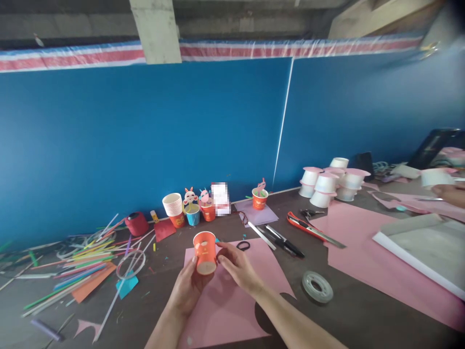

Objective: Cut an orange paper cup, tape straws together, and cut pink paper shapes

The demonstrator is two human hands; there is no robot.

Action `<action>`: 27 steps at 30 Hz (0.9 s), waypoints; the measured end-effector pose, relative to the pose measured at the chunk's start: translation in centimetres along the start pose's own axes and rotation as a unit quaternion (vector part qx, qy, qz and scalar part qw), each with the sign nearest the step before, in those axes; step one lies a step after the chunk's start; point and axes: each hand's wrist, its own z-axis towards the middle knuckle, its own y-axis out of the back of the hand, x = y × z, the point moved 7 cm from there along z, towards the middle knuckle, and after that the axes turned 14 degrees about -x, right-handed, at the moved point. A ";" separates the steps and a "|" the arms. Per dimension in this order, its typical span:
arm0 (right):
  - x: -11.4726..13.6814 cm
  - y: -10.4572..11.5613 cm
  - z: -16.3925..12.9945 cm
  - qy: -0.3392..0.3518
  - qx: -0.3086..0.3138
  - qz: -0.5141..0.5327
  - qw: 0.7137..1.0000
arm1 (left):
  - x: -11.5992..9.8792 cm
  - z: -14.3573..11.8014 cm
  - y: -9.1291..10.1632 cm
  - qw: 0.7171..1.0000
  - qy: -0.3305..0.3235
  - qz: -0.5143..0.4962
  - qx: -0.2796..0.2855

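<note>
An orange paper cup is held above a pink paper sheet on the dark table. My left hand cups it from below and behind. My right hand grips its right side with thumb and fingers. The cup tilts with its open mouth facing up and away. A small teal bit shows beside the cup near my right fingertips.
Coloured straws and paper scraps lie at left. Decorated cups and a cup stack stand by the blue wall. A tape roll, pens, an orange cutter and white cups sit at right. Another person's hand holds a white cup.
</note>
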 end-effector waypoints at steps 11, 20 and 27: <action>2.5 -0.2 -0.7 0.110 0.030 -0.072 0.991 | -0.9 -1.2 -1.8 0.994 -0.014 -0.042 0.101; 4.5 -0.7 -1.5 0.155 0.042 -0.086 0.983 | -0.6 -0.8 -1.0 0.991 -0.097 0.038 0.084; 3.9 -0.3 -1.4 0.143 0.010 -0.085 0.986 | -1.3 -0.8 -1.3 0.994 -0.071 0.001 0.078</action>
